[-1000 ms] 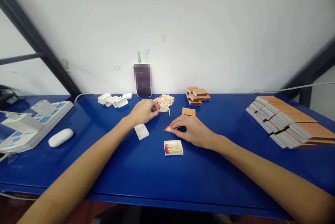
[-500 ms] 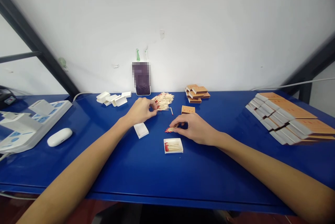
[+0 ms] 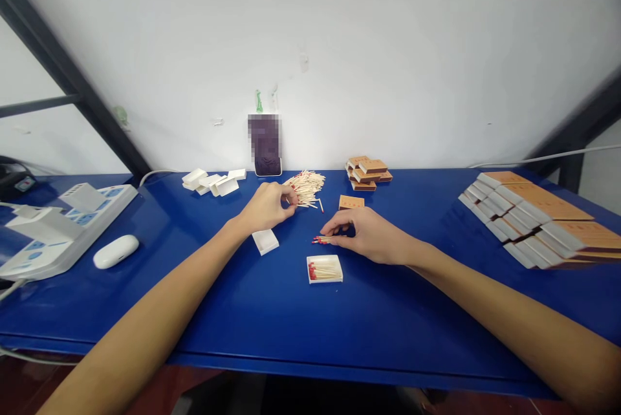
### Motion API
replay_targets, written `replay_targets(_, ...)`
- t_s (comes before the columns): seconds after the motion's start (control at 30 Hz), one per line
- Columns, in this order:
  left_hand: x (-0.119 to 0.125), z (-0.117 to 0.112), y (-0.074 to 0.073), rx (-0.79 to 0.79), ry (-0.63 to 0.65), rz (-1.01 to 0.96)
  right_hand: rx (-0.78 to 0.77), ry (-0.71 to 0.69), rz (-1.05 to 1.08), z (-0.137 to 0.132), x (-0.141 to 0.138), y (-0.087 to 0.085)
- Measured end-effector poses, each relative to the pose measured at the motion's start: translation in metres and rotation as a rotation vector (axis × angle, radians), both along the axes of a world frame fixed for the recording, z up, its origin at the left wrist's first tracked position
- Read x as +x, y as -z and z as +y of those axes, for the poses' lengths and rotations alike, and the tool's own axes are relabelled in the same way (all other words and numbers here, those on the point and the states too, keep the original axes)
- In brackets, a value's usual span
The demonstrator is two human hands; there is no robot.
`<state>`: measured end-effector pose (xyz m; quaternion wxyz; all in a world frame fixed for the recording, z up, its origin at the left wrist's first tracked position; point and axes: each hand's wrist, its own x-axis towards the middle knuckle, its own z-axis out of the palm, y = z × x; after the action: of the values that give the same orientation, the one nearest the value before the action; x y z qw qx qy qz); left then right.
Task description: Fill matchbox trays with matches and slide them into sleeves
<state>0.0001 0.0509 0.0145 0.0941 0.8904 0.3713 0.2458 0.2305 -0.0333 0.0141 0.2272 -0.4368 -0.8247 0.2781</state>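
Observation:
My left hand [image 3: 268, 206] is closed in a pinch on matches at the near edge of the loose pile of matches [image 3: 305, 185]. My right hand [image 3: 369, 234] pinches a small bunch of red-tipped matches [image 3: 322, 240] flat on the blue table [image 3: 272, 324]. Just below that bunch lies an open white tray [image 3: 325, 269] partly filled with matches. An empty white tray [image 3: 265, 242] lies under my left wrist. One orange matchbox sleeve [image 3: 350, 202] rests behind my right hand.
Several empty white trays [image 3: 213, 182] and a small stack of orange sleeves [image 3: 367, 173] sit near the wall. Rows of matchbox packs [image 3: 531, 218] fill the right side. A power strip [image 3: 53, 227] and a white earbud case [image 3: 115, 251] lie at the left. A phone [image 3: 264, 145] leans on the wall.
Both hands stay almost in place; my left hand's fingers work at the pile's edge, and my right hand keeps the small bunch against the table.

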Motion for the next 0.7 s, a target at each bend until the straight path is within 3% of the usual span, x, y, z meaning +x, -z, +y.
replay_targets(0.47,0.001,0.004,0.008,-0.210,0.034,-0.093,-0.058,0.003,-0.146,0.000,0.008,-0.009)
replay_targets(0.7,-0.001,0.004,0.007,-0.207,0.030,-0.083,-0.113,-0.019,-0.233,-0.005,0.010,-0.014)
